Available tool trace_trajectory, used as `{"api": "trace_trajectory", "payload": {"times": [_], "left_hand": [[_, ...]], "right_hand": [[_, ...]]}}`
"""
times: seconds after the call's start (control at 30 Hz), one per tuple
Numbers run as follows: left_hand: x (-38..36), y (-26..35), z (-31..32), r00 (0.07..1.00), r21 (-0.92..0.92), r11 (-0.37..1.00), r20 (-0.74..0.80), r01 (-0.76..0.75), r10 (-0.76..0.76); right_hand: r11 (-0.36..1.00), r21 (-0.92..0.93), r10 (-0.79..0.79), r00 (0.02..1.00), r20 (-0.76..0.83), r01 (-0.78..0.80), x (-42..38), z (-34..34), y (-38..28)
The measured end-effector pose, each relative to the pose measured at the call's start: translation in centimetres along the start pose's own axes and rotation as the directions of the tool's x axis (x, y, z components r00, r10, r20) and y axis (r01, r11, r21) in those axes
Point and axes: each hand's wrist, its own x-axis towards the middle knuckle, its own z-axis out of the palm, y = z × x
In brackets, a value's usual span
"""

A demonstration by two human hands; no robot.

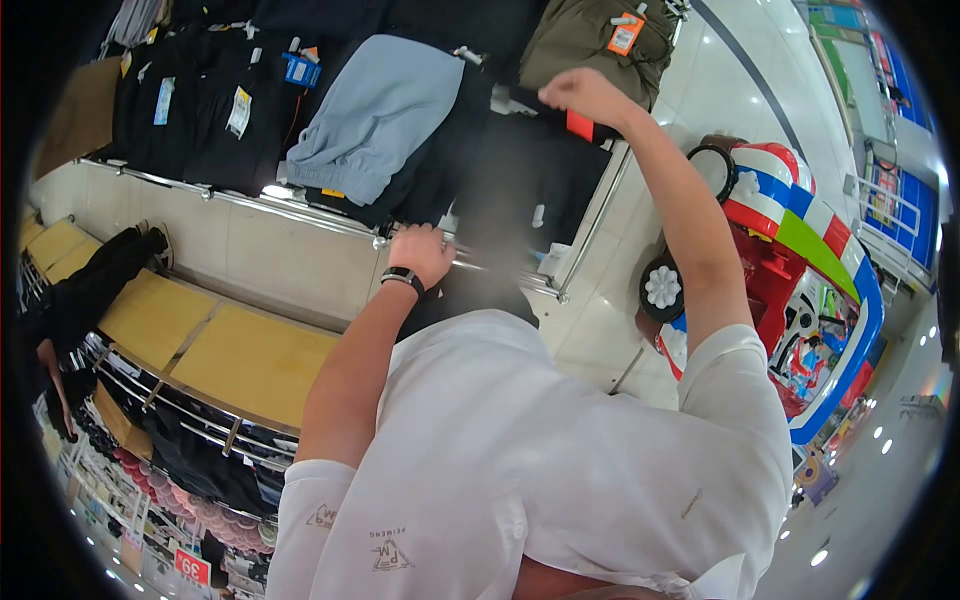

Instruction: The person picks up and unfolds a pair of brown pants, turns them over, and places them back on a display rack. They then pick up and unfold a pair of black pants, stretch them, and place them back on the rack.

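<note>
My left hand (421, 254), with a dark wristband, is closed over the chrome front rail (300, 212) of a clothes display. Just beyond it lie folded black garments (200, 110) and light blue-grey elastic-cuffed trousers (382, 112). My right hand (588, 97) is raised at the display's right end with its fingers curled in, and nothing shows in them. Olive-green trousers (590, 60) with an orange tag (627, 33) lie right behind that hand. A red tag (580, 125) shows just below it. A grey blur hides part of the black clothes between my hands.
A striped toy ride-on car (775, 200) stands close by on the right. To the left is another rack topped with yellow boards (255, 350), with a black-clothed leg (110, 270) beside it. A cardboard piece (80, 115) is at the display's left end.
</note>
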Motion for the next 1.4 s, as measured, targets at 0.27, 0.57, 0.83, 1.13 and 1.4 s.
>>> {"api": "trace_trajectory", "payload": {"times": [0.27, 0.57, 0.83, 1.13, 1.4], "left_hand": [[1.0, 0.5, -0.9, 0.992, -0.021, 0.997, 0.101, 0.072, -0.069], [1.1, 0.5, -0.5, 0.992, -0.008, 0.996, 0.091, 0.091, -0.090], [1.2, 0.4, -0.1, 0.996, -0.008, 0.998, 0.055, 0.067, -0.066], [1.1, 0.4, 0.0, 0.995, -0.011, 0.997, 0.065, 0.074, -0.073], [1.1, 0.4, -0.2, 0.998, -0.025, 0.998, 0.022, 0.061, -0.060]], "right_hand": [[0.913, -0.404, -0.299, 0.596, -0.746, -0.048, 3.2, -3.4, 4.4], [0.688, -0.683, -0.289, 0.770, -0.568, -0.245, 7.2, -3.2, 6.9], [0.659, -0.702, -0.307, 0.756, -0.578, -0.269, 10.3, -3.1, 9.1], [0.593, -0.775, -0.445, 0.714, -0.541, -0.218, 8.2, -3.9, 8.3], [0.752, -0.657, -0.438, 0.702, -0.562, -0.057, 1.0, 2.4, 3.5]]}}
